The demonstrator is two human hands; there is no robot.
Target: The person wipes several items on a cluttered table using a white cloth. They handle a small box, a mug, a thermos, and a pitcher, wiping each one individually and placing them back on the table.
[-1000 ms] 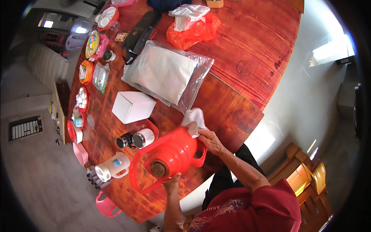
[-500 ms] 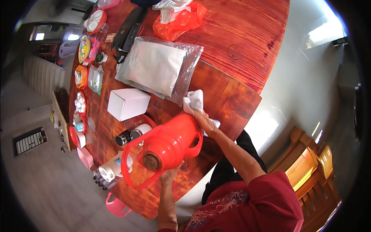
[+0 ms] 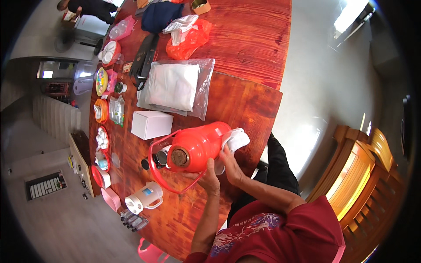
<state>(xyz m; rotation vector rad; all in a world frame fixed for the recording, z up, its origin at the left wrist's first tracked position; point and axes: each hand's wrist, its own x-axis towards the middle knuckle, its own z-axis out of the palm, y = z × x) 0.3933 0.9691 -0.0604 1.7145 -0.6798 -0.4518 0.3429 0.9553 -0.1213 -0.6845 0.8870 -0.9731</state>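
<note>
So the red thermos flask (image 3: 197, 148) is tipped on its side, held up just over the wooden worktop (image 3: 245, 39), cork stopper facing the camera and red carry handle looping out toward the left. Left hand (image 3: 208, 177) props it from underneath, fingers curled round the body near the neck. Right hand (image 3: 230, 163) has its fingers clamped on a white cloth (image 3: 236, 139) pressed against the base end. I'd guess the wipe-down is midway; can't tell how much of the shell is clean, and the flask isn't stood back up yet.

Count: one flask, one cloth, one white box (image 3: 151, 124) just beyond it, one clear bag (image 3: 175, 87) with white fabric inside, one white electric kettle (image 3: 144, 198) nearer the edge.
</note>
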